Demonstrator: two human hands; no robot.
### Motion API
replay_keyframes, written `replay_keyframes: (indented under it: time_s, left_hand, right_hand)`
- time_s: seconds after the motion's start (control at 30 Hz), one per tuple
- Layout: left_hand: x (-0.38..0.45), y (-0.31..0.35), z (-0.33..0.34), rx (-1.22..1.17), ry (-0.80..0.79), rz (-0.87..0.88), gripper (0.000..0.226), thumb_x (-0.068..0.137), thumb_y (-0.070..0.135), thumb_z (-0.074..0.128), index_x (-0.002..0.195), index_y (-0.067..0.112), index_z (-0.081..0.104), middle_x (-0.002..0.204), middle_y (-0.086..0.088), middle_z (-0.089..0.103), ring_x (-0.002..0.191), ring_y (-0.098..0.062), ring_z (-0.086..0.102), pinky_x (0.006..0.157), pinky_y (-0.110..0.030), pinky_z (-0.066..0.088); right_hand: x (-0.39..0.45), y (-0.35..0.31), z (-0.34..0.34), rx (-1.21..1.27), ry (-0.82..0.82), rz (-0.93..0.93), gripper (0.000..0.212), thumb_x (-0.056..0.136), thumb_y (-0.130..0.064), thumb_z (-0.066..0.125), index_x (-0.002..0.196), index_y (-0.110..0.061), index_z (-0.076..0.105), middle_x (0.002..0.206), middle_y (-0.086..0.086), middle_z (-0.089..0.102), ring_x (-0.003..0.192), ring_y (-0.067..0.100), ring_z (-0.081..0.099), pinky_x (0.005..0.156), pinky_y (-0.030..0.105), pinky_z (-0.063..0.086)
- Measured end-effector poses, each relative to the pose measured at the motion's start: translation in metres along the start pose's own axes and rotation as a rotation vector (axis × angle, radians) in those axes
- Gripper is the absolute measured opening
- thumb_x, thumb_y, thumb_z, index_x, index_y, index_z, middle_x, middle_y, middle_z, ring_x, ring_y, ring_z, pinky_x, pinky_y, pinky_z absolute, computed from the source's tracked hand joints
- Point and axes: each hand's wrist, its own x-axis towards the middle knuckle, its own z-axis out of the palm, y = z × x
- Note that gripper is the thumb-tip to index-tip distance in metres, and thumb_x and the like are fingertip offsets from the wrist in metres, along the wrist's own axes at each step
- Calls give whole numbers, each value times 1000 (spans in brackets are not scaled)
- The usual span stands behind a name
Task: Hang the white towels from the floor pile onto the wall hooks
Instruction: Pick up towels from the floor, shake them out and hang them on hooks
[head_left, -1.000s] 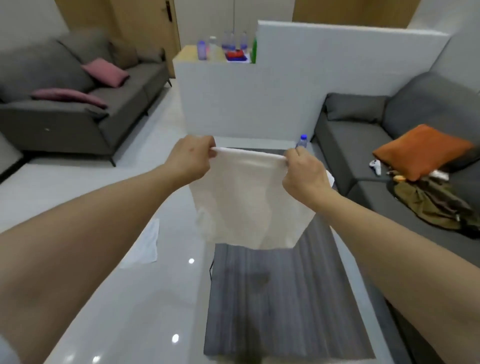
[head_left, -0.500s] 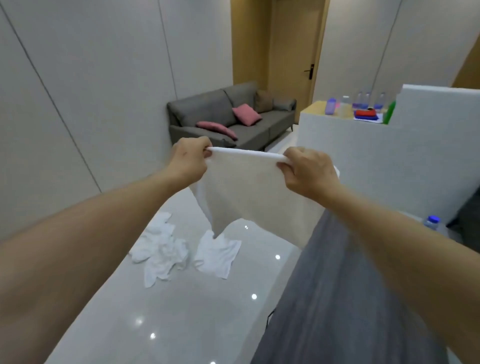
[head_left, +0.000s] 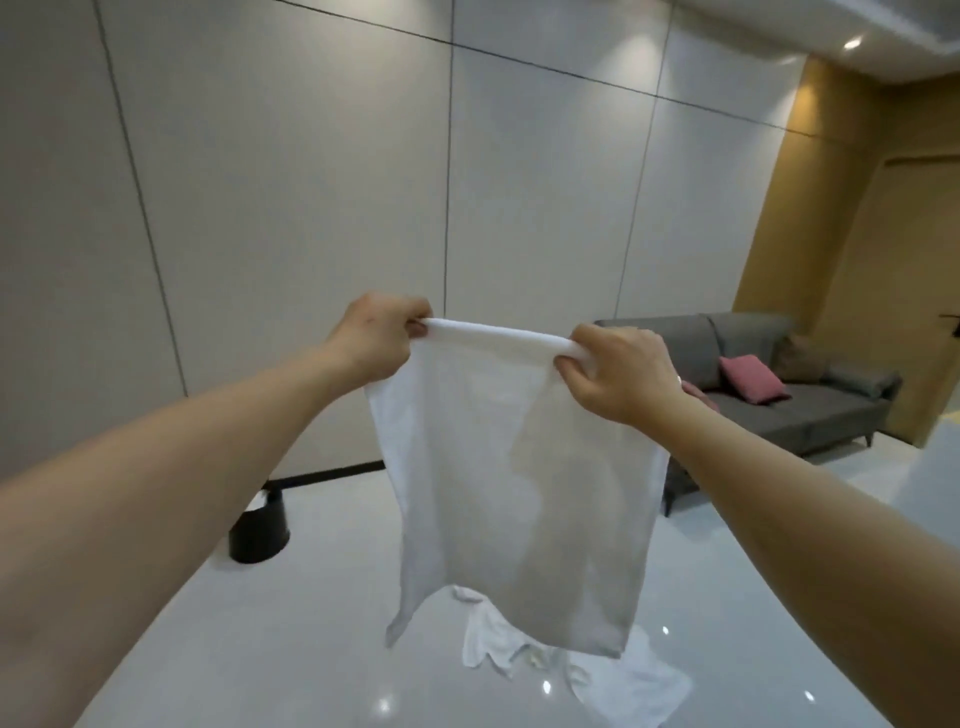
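A white towel (head_left: 514, 499) hangs stretched between both my hands at chest height, facing the grey panelled wall (head_left: 291, 197). My left hand (head_left: 379, 343) pinches its upper left corner and my right hand (head_left: 618, 371) grips the upper right corner, the top edge rolled between them. Below and behind the hanging towel, a pile of white towels (head_left: 587, 670) lies crumpled on the glossy floor, partly hidden by the held one. No wall hooks show in this view.
A black round bin (head_left: 260, 530) stands on the floor by the wall's dark skirting at the left. A grey sofa (head_left: 810, 400) with a pink cushion (head_left: 750, 385) sits at the right, beside a yellow-wood wall.
The view has swung left, from the table and white partition to the grey wall. Both hands keep the same hold on the towel. The floor pile now lies under the towel.
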Motion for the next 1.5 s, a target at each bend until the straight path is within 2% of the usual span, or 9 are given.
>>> replay_keyframes:
  time_s: [0.13,0.3,0.47,0.77,0.9,1.07,1.3,1.43,1.5]
  left_hand:
    - [-12,-110,-70,38,51,-186,24,86,5,53,90,22,68,81,-3,59,81,-25,53,67,-26,37]
    - [-50,-223,-153,172,119,-334,32,76,-10,45,85,12,66,77,-6,55,77,-25,48,60,-27,34]
    - [-91,-316,-225,290,180,-501,29,65,-9,43,62,19,39,63,3,42,68,-24,43,47,-24,27]
    - [-148,-486,-338,545,343,-797,27,60,-1,34,69,16,53,71,-4,55,70,-26,53,53,-32,39]
    - [-157,-547,-389,659,341,-931,27,59,-2,31,64,17,49,67,-4,52,64,-23,47,50,-29,32]
    - [-183,-610,-446,843,309,-1084,29,71,-5,39,72,18,57,74,-5,57,71,-25,55,54,-32,39]
    - [-236,-678,-505,1004,144,-1221,22,73,-2,43,66,18,46,68,-3,51,65,-23,52,51,-32,35]
    - [-268,-727,-539,1019,227,-1242,29,73,-7,44,85,15,60,78,-4,58,73,-22,56,62,-43,51]
    - [-283,-755,-558,1031,260,-1252,31,76,-6,47,89,17,62,81,-3,59,76,-20,57,67,-43,53]
  right_hand:
    - [79,-108,51,187,36,-110,40,89,-58,49,86,-20,62,72,2,65,68,29,59,58,30,33]
    - [160,-249,108,393,170,-223,26,90,-41,60,80,-18,67,65,5,66,63,34,62,54,30,41]
    - [231,-386,155,584,230,-365,24,89,-35,63,80,-14,70,64,8,67,59,35,61,52,36,48]
    - [347,-627,242,878,297,-612,31,88,-36,60,69,-12,57,53,2,55,52,34,54,46,33,45]
    - [401,-724,263,999,294,-741,29,88,-33,62,67,-13,56,53,0,55,50,31,54,46,32,46]
    - [457,-840,268,1142,295,-934,29,91,-36,56,68,-19,62,55,-4,58,49,23,56,47,24,41]
    - [489,-984,270,1151,233,-1108,29,95,-44,50,83,-23,66,66,-7,63,58,13,56,57,29,53]
    - [502,-1068,276,1185,237,-1144,23,94,-44,53,87,-27,67,66,-12,59,55,4,49,50,16,34]
    - [508,-1110,277,1191,243,-1155,22,94,-45,53,86,-28,66,66,-13,59,55,5,50,52,17,38]
